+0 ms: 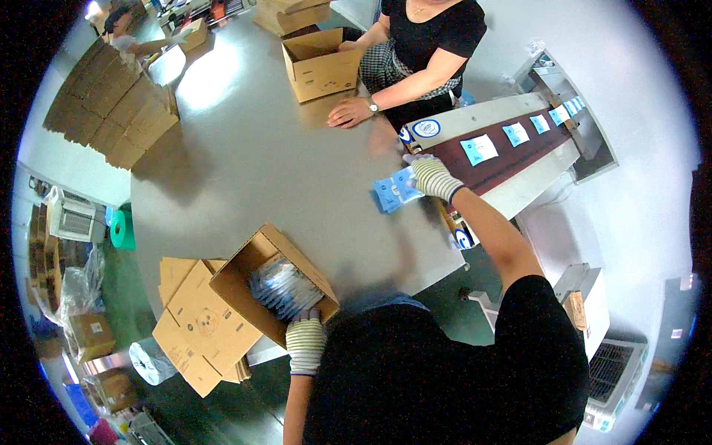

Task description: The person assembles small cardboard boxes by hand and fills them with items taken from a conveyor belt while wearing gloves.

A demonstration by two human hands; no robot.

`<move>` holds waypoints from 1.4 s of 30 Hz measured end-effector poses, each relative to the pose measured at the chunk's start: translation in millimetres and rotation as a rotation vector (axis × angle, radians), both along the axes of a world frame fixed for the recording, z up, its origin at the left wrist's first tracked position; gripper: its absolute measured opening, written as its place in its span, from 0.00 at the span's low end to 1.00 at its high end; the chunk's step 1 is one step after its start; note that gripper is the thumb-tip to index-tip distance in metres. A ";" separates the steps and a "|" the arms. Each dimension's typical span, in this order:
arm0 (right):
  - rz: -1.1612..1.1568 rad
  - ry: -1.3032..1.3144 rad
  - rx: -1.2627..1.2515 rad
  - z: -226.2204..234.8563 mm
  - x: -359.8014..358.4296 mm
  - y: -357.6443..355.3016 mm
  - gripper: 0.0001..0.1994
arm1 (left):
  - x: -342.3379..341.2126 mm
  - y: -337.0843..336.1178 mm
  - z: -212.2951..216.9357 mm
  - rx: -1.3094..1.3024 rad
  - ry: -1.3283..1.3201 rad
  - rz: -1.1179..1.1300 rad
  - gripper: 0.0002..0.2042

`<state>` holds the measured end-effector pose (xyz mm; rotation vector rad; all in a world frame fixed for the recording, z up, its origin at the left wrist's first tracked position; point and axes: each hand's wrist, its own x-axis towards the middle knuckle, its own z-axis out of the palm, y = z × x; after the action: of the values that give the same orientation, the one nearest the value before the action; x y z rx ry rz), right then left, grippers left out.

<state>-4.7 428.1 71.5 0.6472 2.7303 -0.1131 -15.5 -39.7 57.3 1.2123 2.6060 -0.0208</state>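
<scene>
My left hand (305, 345), in a striped knit glove, is closed over the near rim of an open cardboard box (248, 293). Its fingertips reach inside, beside a row of blue-and-white packets (285, 288). My right hand (434, 178), gloved the same way, is at the end of a dark conveyor belt (512, 152). Its fingers are closed on a small stack of flat blue-and-white packets (397, 190) over the table's edge. More single packets (480, 150) lie spaced along the belt.
Flattened cartons (200, 322) lie under and beside my box on the grey table (237, 170). Across it, another person's hand (351, 113) rests near an open box (322, 74). A tall stack of folded cardboard (111, 104) stands at the far left.
</scene>
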 end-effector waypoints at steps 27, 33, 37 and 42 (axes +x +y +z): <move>0.401 -0.395 -0.523 -112.6 -49.5 10.6 0.14 | -7.8 7.3 17.9 -0.117 -0.136 0.019 0.16; 0.339 -0.124 -0.099 -100.7 40.1 -139.1 0.31 | -3.8 7.4 9.2 -0.085 -0.127 0.019 0.13; 0.220 -0.004 -0.248 -101.4 84.4 -193.7 0.37 | 2.6 2.8 7.8 0.037 -0.036 0.035 0.12; 0.069 -0.096 -0.279 -68.4 62.7 -198.1 0.41 | -0.4 1.9 9.0 0.034 -0.022 0.014 0.11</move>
<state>58.1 230.0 3.2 0.4668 2.5752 -0.4261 -15.9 -37.8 66.3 1.1987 2.6053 0.0395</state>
